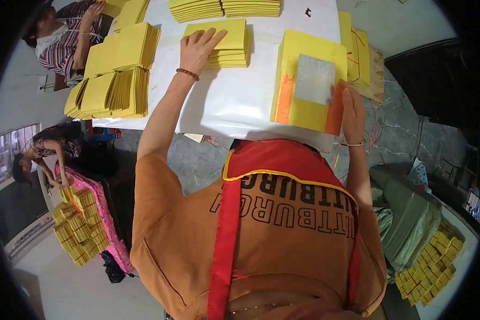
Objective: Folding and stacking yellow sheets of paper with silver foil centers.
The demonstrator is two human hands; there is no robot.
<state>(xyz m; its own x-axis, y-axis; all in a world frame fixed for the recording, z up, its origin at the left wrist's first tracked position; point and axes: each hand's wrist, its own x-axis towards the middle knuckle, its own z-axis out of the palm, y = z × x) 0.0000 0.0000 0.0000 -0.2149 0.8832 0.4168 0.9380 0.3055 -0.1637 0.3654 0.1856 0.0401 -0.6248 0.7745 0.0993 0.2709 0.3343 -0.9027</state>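
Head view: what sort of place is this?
Likely a small paper-goods workshop: stacks of yellow paper sheets cover a white table, tied yellow bundles sit nearby, and other people work alongside.

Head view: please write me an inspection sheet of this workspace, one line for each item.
Surface: white table top, bare in the middle.
Job's things: small stack of yellow sheets; large yellow sheet stack with silver square and orange stripes.
Clutter: fanned yellow stacks at left; more stacks at the far edge; small dark item.
Hands: left hand flat on the small stack; right hand against the large stack's orange edge.
Cables: nothing seen; thin red strings on the stacks at right.
Surroundings: two other people at left; tied yellow bundles; green sack.
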